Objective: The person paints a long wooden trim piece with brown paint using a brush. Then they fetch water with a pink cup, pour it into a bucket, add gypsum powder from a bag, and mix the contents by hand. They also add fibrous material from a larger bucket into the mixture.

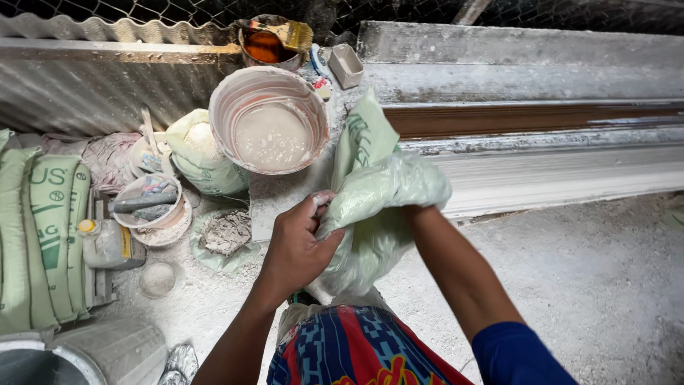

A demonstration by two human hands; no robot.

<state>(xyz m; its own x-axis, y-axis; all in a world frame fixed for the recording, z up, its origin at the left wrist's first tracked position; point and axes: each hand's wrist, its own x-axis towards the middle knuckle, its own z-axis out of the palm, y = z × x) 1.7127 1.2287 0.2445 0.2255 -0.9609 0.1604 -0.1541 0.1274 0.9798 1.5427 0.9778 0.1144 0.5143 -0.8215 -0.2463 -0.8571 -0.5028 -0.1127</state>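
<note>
I hold a pale green plastic bag (pixel 381 185) dusted with white powder in front of me. My left hand (pixel 299 246) grips the bag's gathered edge from the outside. My right forearm (pixel 456 271) goes into the bag's mouth, so the right hand itself is hidden inside. Just beyond the bag stands a large pinkish bucket (pixel 226 107) holding a pale, cloudy liquid.
Stacked green-and-white sacks (pixel 43 235) lie at the left. Small tubs with tools (pixel 149 203), an open powder bag (pixel 196 153), a plastic jug (pixel 107 242) and a brown-liquid pot with a brush (pixel 274 39) crowd the dusty floor. White moulded lengths (pixel 541 142) run along the right.
</note>
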